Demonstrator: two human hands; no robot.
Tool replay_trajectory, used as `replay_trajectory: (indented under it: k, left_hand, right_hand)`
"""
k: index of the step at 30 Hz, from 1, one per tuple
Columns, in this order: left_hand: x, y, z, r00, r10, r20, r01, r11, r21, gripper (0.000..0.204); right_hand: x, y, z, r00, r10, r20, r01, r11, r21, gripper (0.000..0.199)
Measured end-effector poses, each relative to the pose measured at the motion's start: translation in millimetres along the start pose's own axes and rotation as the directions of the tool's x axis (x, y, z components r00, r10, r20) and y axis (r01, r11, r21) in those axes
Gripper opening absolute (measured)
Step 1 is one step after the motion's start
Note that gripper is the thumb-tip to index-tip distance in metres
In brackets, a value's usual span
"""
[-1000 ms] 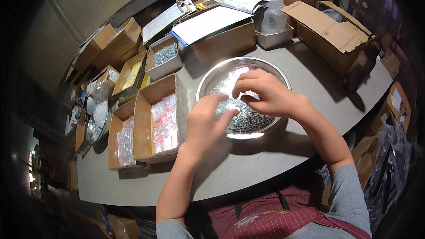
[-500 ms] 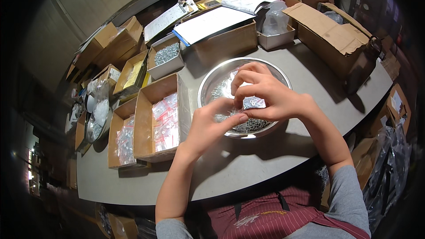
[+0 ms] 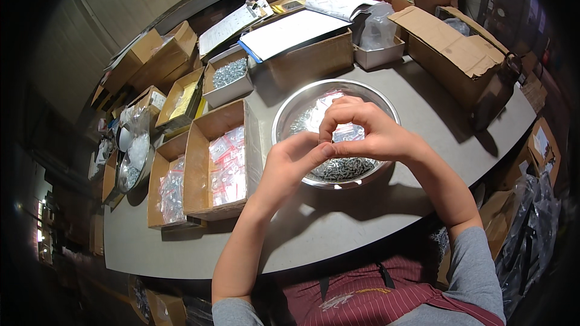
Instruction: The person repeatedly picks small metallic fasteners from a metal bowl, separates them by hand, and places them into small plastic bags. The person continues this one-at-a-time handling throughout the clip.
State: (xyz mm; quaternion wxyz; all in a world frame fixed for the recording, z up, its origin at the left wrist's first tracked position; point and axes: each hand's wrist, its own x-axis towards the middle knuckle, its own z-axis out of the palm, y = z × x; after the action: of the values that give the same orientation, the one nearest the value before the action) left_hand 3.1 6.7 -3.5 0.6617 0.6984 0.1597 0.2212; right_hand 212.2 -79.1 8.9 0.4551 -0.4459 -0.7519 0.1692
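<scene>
Screws lie heaped in a round, shiny bowl under both hands' curled fingers; I can't tell what they grip. Smooth grey desk beneath, cardboard box to their left, dim room around.

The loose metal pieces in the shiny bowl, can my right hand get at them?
Probably yes: the right hand is over the shiny bowl, which is open on top, and the metal pieces show uncovered on its near side. But it meets the left hand, so it may need to part first.
</scene>
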Motion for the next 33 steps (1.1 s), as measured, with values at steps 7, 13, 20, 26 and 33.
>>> replay_trajectory:
  k: [7,13,20,26,33]
  left_hand:
    - [2.2,3.0,0.1,0.994,-0.093,-0.052,0.084,0.984,-0.159,0.033]
    - [1.1,-2.0,-7.5,0.963,-0.074,-0.258,0.007,0.968,-0.250,0.034]
    - [4.1,-13.6,-7.9,0.889,0.366,-0.276,-0.171,0.824,0.540,0.040]
    - [4.8,-8.4,-6.4,0.860,0.506,-0.060,-0.306,0.607,0.733,0.040]
    - [4.9,-12.6,-9.5,0.836,0.548,-0.039,-0.299,0.513,0.804,0.032]
  right_hand:
    - [-2.9,5.2,3.4,0.959,0.254,-0.125,-0.212,0.937,0.278,0.015]
    - [-0.8,2.8,1.1,0.956,0.198,-0.217,-0.158,0.969,0.190,0.015]
    - [-2.2,6.4,-4.4,0.975,-0.106,-0.194,0.025,0.926,-0.378,0.009]
    - [-0.4,4.9,4.0,0.961,-0.272,-0.055,0.213,0.849,-0.484,0.017]
    - [0.3,3.1,9.3,0.951,-0.309,-0.026,0.259,0.837,-0.481,0.019]
